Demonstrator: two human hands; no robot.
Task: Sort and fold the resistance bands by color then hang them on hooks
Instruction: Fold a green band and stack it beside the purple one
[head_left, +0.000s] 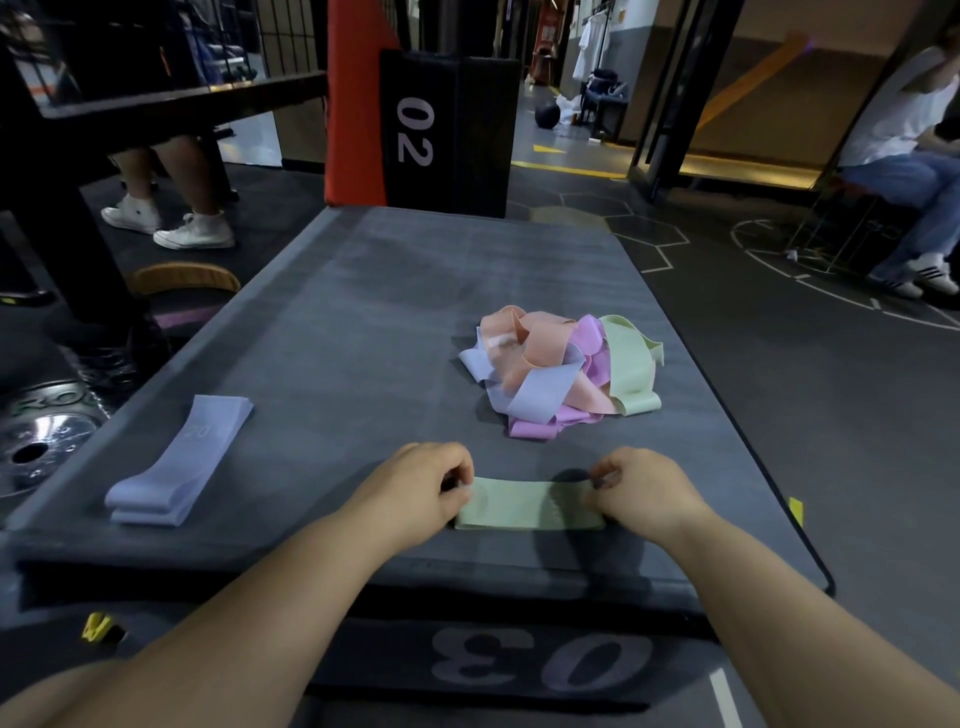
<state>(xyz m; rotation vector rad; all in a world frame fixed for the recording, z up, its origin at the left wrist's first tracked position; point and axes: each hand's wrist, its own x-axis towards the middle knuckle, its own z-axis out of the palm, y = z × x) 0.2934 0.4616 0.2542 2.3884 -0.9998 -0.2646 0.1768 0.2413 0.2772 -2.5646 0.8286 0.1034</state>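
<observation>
Green band (527, 504): flat on the padded platform (363, 312), at its 6 o'clock edge, nearest the person.
Left hand (415, 483): fingers curled, pinching the band's 9 o'clock end.
Right hand (641, 493): fingers curled, pinching the 3 o'clock end.
Unsorted pile (556, 369): peach, pink, lilac and green loops tangled at 2 o'clock, apart from both hands.
Lilac stack (179, 462): folded, at 8 o'clock.
Handling: probably light, limp and stretchy — hold by the ends, keep layers aligned; the smooth surface may slide.

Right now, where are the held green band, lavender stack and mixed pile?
green band (527, 504): head view, flat middle.
lavender stack (182, 457): head view, top band's middle.
mixed pile (540, 387): head view, lavender strip in front.
</observation>
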